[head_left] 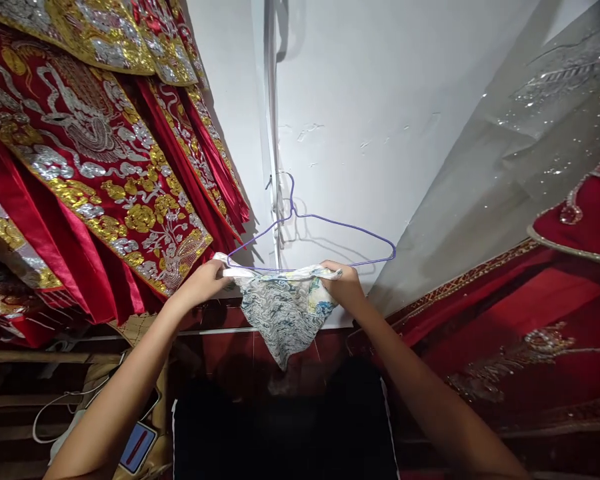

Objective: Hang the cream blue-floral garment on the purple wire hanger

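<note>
Both hands are pinching the same cloth: left hand [206, 283] has one top corner between thumb and fingers, right hand [346, 285] has the other end bunched up. Closest in, at the bottom, you get dark trousers [280, 440] with pale side stripes, and a phone [139, 447] with its screen lit, low beside the left forearm. Cloth [283, 317] is stretched out between the hands, patterned, its lower part drooping to a point over the red floor [229, 347]. Just past it is a purple hanger [353, 227], bottom bar right along the cloth's top edge; can't tell if any fabric is folded over it. Off to the left hangs a red costume [145, 217] loaded with gold and silver, and on the right some sparkly grey fabric [545, 120]. Furthest back, a white wall [370, 100] with scuffs.
</note>
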### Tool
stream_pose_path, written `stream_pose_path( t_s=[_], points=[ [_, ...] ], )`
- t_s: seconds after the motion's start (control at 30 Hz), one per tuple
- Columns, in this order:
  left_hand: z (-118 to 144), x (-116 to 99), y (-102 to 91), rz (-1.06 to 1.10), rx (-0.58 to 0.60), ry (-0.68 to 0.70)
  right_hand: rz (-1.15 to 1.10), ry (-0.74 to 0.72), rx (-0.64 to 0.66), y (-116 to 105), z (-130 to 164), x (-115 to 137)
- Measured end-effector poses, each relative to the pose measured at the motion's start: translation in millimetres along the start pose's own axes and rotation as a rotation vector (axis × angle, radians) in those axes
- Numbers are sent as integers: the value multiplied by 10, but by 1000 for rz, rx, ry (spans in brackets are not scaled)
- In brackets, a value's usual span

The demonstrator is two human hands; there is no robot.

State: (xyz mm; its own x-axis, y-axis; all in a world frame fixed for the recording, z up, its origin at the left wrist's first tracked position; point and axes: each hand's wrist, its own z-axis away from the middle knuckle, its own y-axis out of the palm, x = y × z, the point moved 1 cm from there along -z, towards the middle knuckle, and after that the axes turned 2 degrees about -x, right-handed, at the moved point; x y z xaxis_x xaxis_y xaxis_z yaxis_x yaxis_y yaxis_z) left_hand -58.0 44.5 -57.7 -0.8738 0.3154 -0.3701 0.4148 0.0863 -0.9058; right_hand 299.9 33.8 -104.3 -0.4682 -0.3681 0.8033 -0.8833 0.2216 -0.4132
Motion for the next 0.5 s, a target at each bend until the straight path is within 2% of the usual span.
stream_pose_path(
  t_s=[0.07, 0.13, 0.23, 0.3, 0.37, 0.43, 0.5],
  points=[
    [11, -92, -129, -4, -106, 60, -9, -38, 17, 3, -2, 8],
    [10, -244, -256, 24, -204, 185, -37, -48, 60, 26, 7, 37],
    [-35, -480, -338, 102, -261, 339, -165, -32, 197, 74, 57, 145],
    [-91, -570, -319, 162, -304, 335, -263, -18, 294, 69, 113, 246],
    [-148, -593, -275, 232, -367, 316, -286, 5, 312, 0, 174, 334],
    [-190, -572, -236, 281, -397, 322, -228, 20, 184, -137, 221, 378],
    [-210, -543, -224, 285, -393, 333, -157, 36, -61, -325, 227, 370]
  ],
)
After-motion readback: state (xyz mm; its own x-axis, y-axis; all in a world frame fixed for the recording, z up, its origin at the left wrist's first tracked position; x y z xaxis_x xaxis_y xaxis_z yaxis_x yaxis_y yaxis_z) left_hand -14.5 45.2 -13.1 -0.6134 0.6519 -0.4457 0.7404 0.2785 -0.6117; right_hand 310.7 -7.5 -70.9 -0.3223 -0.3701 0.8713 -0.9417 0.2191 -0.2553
